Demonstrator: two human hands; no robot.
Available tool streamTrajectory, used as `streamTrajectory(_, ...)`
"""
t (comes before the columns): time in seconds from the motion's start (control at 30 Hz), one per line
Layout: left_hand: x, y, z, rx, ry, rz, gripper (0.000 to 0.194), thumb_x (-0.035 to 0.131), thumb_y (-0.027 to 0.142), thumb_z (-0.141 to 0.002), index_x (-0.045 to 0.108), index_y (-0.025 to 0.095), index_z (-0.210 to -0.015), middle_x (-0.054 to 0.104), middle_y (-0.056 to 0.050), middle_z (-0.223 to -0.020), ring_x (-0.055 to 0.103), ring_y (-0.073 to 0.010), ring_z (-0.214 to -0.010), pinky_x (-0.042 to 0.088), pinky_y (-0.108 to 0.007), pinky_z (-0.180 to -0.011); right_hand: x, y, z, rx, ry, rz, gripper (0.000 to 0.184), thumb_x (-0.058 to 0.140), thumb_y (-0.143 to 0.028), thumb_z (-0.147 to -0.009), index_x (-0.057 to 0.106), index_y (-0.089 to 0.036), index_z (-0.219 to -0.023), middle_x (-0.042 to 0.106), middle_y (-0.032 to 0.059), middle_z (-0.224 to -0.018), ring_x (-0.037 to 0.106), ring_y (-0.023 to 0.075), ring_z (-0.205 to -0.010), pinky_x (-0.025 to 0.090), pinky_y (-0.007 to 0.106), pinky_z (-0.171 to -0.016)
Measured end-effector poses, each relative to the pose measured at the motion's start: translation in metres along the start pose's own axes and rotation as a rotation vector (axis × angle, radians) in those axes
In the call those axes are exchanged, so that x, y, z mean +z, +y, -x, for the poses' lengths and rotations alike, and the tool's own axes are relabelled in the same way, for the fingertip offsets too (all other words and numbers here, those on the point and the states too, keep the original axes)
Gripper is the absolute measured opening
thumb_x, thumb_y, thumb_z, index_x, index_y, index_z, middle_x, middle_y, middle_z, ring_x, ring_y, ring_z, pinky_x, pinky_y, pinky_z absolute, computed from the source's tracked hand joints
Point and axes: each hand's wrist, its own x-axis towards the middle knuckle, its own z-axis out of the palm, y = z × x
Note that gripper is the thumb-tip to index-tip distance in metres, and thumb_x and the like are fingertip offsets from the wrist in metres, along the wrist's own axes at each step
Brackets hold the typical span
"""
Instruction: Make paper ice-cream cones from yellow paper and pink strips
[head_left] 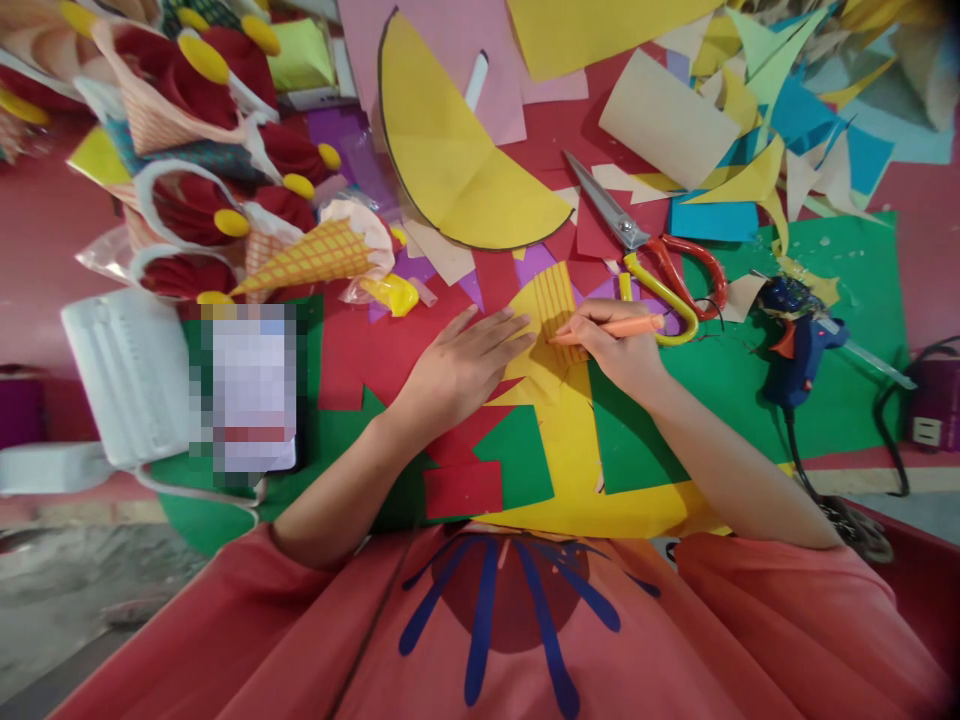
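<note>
My right hand [616, 350] grips an orange marker [634, 326], its tip down on a yellow paper piece [551, 295]. Orange stripes run along the upper part of that piece. With fingers stretched out, my left hand [469, 362] lies flat at the paper's left edge, holding nothing. Just beyond my right hand are scissors [631, 236] with one red and one yellow handle loop. Further up lies a yellow paper fan shape [465, 165] with a dark outlined curved edge.
Paper cones with red insides [187, 195] and a yellow grid-patterned cone [315, 257] crowd the left. Below them are a phone [255, 390] and a white device [127, 375]. At right sits a corded blue glue gun [802, 360]. Paper scraps [780, 110] cover the upper right.
</note>
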Motion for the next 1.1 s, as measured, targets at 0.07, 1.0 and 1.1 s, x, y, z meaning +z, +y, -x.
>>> streamTrajectory(0.07,-0.0001,0.0000,0.0000,0.010,0.008,-0.008,0.039,0.036,0.012,-0.095,0.056,0.015,-0.129,0.058,-0.010,-0.135,0.053,-0.0228,-0.129,0.041,-0.048,-0.109,0.0002,-0.0002,0.0003,-0.005,0.000,-0.008,0.023,0.052,-0.019,-0.075,0.059,-0.017,-0.054,0.064,0.0002,-0.055,0.055,0.0097,-0.052,0.040,0.022,-0.049)
streamTrajectory(1.0,-0.0016,0.0005,-0.0004,-0.054,-0.052,0.068,0.040,0.035,0.012,-0.095,0.056,0.017,-0.129,0.056,-0.010,-0.138,0.049,-0.0220,-0.133,0.035,-0.049,-0.113,-0.0014,-0.0008,0.0028,0.005,-0.117,0.017,0.025,0.052,-0.020,-0.071,0.055,-0.018,-0.046,0.055,-0.0016,-0.046,0.047,0.0084,-0.046,0.032,0.024,-0.046)
streamTrajectory(1.1,-0.0017,0.0002,-0.0003,-0.053,-0.054,0.074,0.040,0.035,0.012,-0.095,0.056,0.017,-0.129,0.055,-0.010,-0.139,0.048,-0.0221,-0.133,0.034,-0.050,-0.113,-0.0026,-0.0021,0.0026,0.027,-0.146,-0.009,0.024,0.052,-0.019,-0.070,0.056,-0.017,-0.046,0.059,-0.0001,-0.049,0.050,0.0089,-0.047,0.034,0.023,-0.047)
